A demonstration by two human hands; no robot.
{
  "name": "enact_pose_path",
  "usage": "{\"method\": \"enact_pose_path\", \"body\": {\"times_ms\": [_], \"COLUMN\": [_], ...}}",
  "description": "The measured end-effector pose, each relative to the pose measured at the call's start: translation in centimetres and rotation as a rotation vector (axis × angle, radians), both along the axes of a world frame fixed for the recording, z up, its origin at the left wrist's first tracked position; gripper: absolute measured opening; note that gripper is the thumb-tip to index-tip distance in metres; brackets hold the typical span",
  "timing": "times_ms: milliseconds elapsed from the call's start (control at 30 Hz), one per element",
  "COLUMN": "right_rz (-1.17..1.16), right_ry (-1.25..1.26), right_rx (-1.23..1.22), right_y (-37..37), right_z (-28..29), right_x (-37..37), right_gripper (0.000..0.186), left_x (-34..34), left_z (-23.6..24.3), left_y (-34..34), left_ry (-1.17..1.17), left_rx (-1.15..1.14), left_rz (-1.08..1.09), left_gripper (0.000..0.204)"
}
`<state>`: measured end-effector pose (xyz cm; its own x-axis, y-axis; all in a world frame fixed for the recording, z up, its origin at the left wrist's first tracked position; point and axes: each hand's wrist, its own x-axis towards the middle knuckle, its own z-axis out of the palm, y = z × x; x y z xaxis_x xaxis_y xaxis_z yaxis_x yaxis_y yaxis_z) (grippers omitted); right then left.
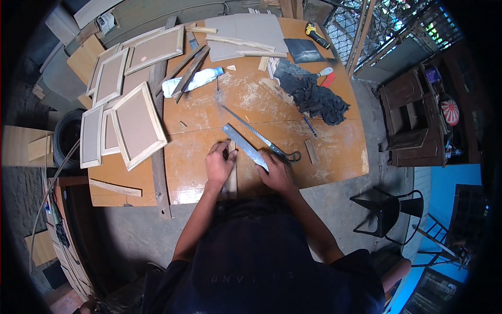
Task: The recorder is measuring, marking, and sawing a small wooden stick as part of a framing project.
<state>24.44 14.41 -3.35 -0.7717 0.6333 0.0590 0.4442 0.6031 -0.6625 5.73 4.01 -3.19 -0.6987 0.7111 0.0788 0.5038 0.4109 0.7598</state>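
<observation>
My left hand [219, 165] is closed on a narrow wood strip [231, 186] lying lengthwise at the table's front, its fingers curled near the strip's far end. My right hand [274, 172] grips the near end of a flat steel blade [240, 141], which slants up and left, its far end just beyond my left fingertips. Just right of the blade a handsaw [266, 143] with a black handle lies diagonally on the sawdust-strewn wooden table [193, 125]. A short wood offcut [311, 151] and a pen [309, 126] lie farther right.
Panel frames [141, 125] cover the left side. Behind are a white bottle [206, 78], wood strips, cardboard [240, 29], black cloth [319, 99] and a yellow-black tool [316, 35]. A chair [381, 214] and cabinet [397, 115] stand right. What looks like another person's arm [397, 275] shows lower right.
</observation>
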Motion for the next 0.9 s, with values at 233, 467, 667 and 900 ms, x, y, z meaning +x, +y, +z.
{"method": "enact_pose_path", "body": {"times_ms": [233, 467, 667, 900], "right_rz": [-0.028, -0.05, -0.046, -0.016], "right_ry": [-0.093, -0.028, -0.068, -0.101], "right_rx": [0.004, 0.012, 0.052, 0.106], "right_y": [0.3, 0.7, 1.0, 1.4], "right_z": [0.8, -0.5, -0.8, 0.0], "right_x": [0.4, 0.4, 0.5, 0.1], "right_gripper": [0.048, 0.048, 0.051, 0.049], "left_x": [0.4, -0.9, -4.1, -7.0], "left_z": [-0.3, 0.2, 0.8, 0.3], "left_y": [0.5, 0.2, 1.2, 3.1], "left_ry": [-0.084, -0.1, -0.001, -0.127], "left_rx": [0.012, 0.002, 0.072, -0.035], "left_rz": [0.009, -0.014, -0.048, -0.138], "left_gripper": [0.039, 0.046, 0.055, 0.038]}}
